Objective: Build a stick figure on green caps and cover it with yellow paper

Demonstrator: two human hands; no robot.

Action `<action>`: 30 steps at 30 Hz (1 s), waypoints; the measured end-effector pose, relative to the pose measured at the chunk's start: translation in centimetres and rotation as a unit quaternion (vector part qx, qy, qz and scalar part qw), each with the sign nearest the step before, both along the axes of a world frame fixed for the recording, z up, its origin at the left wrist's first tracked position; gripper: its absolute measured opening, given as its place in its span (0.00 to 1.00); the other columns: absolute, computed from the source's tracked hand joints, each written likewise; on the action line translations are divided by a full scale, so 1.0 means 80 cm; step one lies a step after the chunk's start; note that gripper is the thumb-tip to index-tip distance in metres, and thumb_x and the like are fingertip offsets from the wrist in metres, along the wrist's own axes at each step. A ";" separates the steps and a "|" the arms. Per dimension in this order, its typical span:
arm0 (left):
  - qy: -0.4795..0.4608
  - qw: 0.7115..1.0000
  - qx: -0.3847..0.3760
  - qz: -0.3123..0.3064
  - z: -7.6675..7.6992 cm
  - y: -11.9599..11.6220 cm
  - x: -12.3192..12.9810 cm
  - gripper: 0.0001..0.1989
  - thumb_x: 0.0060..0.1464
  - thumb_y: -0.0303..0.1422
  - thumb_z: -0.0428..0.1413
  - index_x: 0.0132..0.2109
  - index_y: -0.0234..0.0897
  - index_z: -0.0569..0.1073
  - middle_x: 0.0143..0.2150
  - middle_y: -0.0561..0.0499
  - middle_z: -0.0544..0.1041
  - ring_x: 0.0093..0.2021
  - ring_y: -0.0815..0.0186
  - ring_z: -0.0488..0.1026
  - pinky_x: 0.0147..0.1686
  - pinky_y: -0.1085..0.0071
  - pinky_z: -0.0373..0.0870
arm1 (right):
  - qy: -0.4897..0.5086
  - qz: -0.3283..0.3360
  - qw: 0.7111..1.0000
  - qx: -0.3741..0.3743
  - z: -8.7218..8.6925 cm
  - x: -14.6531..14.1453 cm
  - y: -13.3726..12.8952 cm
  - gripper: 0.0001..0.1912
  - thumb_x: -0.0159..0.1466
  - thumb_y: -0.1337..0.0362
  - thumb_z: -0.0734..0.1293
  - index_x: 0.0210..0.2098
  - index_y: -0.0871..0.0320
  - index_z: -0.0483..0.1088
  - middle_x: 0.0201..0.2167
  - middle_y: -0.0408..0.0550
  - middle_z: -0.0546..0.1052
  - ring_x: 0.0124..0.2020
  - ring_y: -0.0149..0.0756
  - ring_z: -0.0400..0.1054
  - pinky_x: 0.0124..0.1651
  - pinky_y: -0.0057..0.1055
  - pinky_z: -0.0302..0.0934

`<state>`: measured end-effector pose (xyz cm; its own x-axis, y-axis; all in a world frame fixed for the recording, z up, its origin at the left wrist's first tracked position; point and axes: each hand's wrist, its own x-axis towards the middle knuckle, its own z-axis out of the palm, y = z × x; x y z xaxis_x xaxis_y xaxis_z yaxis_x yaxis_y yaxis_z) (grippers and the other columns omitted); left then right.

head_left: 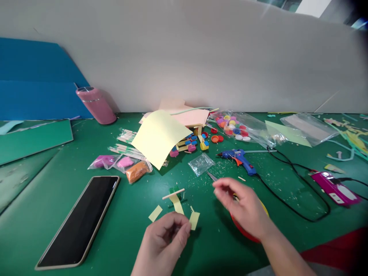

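My left hand (pixel 165 239) is closed in a pinch at the bottom centre. At its fingertips shows a small pale yellow paper piece (pixel 194 220). A yellow paper strip (pixel 176 203) runs from behind the fingers up to a thin wooden stick (pixel 173 194); whether strip and piece are joined is hidden. Another yellow paper piece (pixel 155 213) lies to the left. My right hand (pixel 241 205), slightly blurred, hovers with loosely curled fingers over scissors with red and yellow handles (pixel 247 232). The blade tip points out past the fingertips.
A phone (pixel 79 222) lies left. Behind are clay packets (pixel 137 171), a yellow sheet (pixel 161 136), bottle caps (pixel 234 126) and a clear bag (pixel 201 164). A blue glue gun (pixel 238 160) trails its cable to a magenta device (pixel 335 188). A pink tumbler (pixel 97 106) stands back left.
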<state>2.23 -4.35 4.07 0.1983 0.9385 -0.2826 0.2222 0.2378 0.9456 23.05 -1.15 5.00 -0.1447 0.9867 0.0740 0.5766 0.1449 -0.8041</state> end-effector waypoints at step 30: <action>-0.119 0.957 -0.031 0.264 -0.001 0.002 -0.019 0.11 0.43 0.40 0.60 0.29 0.36 0.73 0.27 0.53 0.69 0.27 0.71 0.62 0.25 0.77 0.60 | 0.333 -0.081 0.914 -0.216 -0.013 0.093 0.029 0.10 0.56 0.63 0.67 0.36 0.59 0.67 0.27 0.45 0.71 0.28 0.32 0.66 0.31 0.27 0.63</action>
<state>0.69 -4.21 3.96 -0.2338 0.9080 -0.3476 -0.1647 0.3153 0.9346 30.47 1.19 3.94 -0.0592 0.9491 -0.3094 -0.0752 -0.3133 -0.9467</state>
